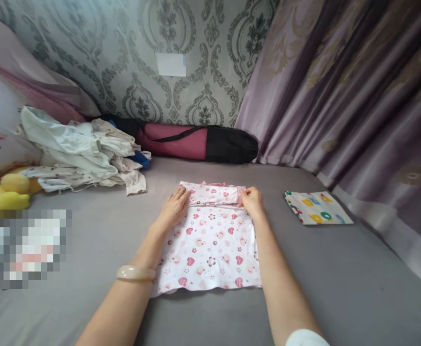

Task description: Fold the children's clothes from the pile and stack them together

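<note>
On the grey fabric sheet (98, 230), the left hand (176, 206) lies flat on the white, heart-printed garment (210, 240); the right hand (251, 199) pinches its fold. Level those edges!

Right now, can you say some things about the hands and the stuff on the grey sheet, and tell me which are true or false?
1. The left hand rests on the heart-print cloth. True.
2. The bangle is on the right arm. False: it is on the left arm.
3. The right hand is at the cloth's near edge. False: it is near the far right corner.
4. A folded colourful cloth lies on the right. True.
</note>
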Demonstrator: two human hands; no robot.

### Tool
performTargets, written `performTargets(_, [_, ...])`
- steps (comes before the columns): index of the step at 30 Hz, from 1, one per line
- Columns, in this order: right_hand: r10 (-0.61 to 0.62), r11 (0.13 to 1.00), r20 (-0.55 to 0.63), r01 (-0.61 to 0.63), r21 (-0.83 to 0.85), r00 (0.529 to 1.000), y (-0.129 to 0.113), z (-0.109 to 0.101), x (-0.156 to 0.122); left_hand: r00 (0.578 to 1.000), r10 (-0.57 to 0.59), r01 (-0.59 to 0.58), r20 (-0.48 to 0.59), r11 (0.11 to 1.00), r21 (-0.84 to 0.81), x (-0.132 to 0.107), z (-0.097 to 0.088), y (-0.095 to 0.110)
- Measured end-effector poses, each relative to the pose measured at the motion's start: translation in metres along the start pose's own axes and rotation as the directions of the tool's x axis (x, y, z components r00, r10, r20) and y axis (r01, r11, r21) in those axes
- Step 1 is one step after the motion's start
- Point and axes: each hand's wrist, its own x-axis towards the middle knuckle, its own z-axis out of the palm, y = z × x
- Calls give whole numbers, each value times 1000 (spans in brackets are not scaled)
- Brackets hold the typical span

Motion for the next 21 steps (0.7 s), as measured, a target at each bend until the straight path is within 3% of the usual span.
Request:
performTargets(4, [108, 931, 132, -147, 334, 985, -8, -2, -5, 1000, 2, -2, -13, 1000, -1, 1, 4, -4])
performTargets(8, [77, 884, 204, -161, 439, 976, -14, -8, -10, 1000, -27, 27, -7, 1000, 5, 1, 6, -5])
performTargets(13, [30, 900, 222, -123, 417, 975, -13, -12, -8, 998, -68, 68, 16, 998, 13, 2, 5, -2])
performTargets(18, [-98, 958, 168, 48, 282, 981, -5, -14, -5, 998, -49, 48, 38, 999, 23, 2, 4, -4])
performTargets(21, [-128, 959, 166, 79, 271, 978, -3, -17, -4, 999, -37, 37, 36, 999, -1, 2, 4, -7])
